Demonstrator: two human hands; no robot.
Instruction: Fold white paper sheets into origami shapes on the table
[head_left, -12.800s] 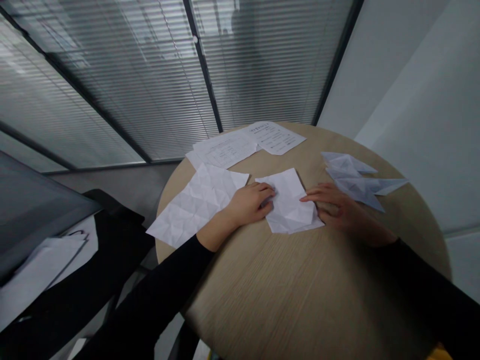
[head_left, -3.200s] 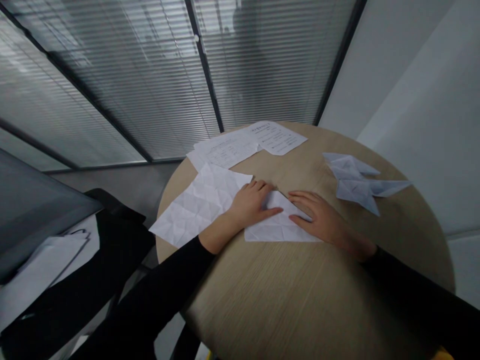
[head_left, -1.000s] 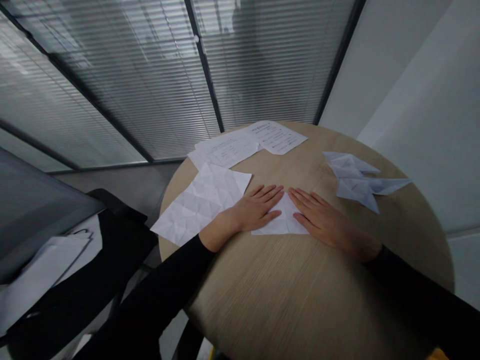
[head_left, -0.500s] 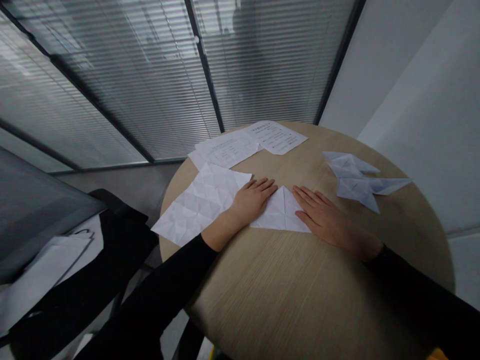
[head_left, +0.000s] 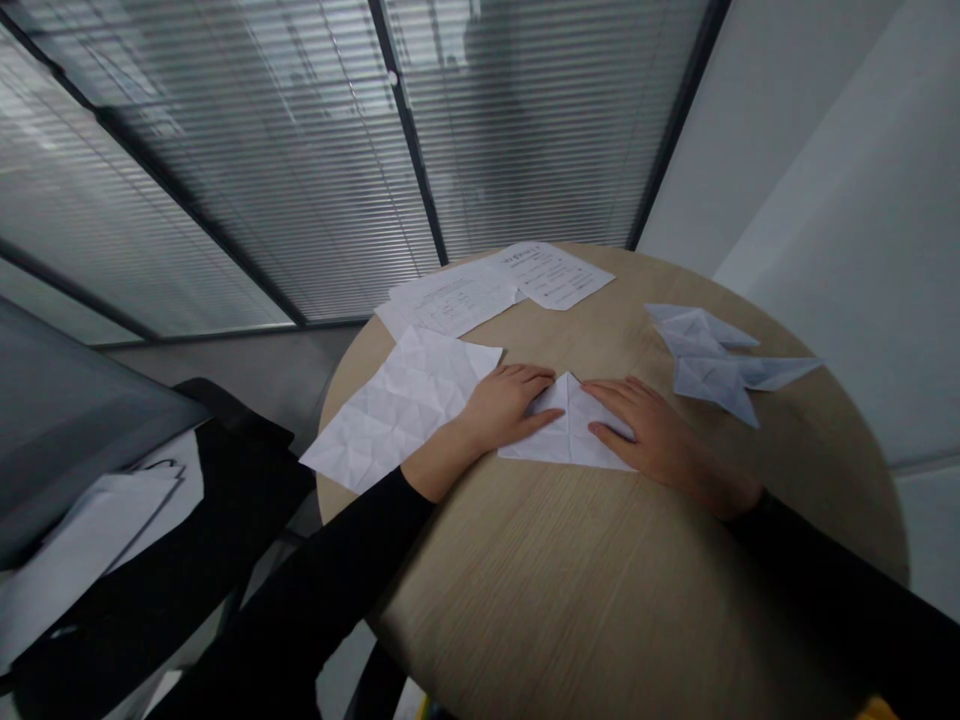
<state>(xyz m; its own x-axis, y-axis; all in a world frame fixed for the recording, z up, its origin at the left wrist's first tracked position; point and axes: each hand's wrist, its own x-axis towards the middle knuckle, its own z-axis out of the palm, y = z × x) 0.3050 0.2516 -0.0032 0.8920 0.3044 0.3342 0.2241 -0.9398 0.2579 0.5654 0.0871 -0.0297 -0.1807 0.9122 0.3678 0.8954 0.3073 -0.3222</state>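
A white paper folded into a flat triangle (head_left: 568, 435) lies on the round wooden table (head_left: 585, 580), its tip pointing away from me. My left hand (head_left: 506, 404) rests on the triangle's left side, fingers slightly curled and pressing down. On the right side my right hand (head_left: 646, 432) lies the same way, fingers stretched over the paper. Both arms wear black sleeves. Neither hand grips anything; they only press the paper flat.
A creased, unfolded white sheet (head_left: 401, 405) lies left of my left hand at the table's edge. Printed sheets (head_left: 495, 285) sit at the far side. Two folded paper shapes (head_left: 720, 365) lie at the right. A dark chair with papers (head_left: 112, 540) stands at left.
Over the last second my hands slid apart and then back onto the triangle's sides, fingers curling a little. Earlier the paper was a larger loose fold; now it is a flat triangle.
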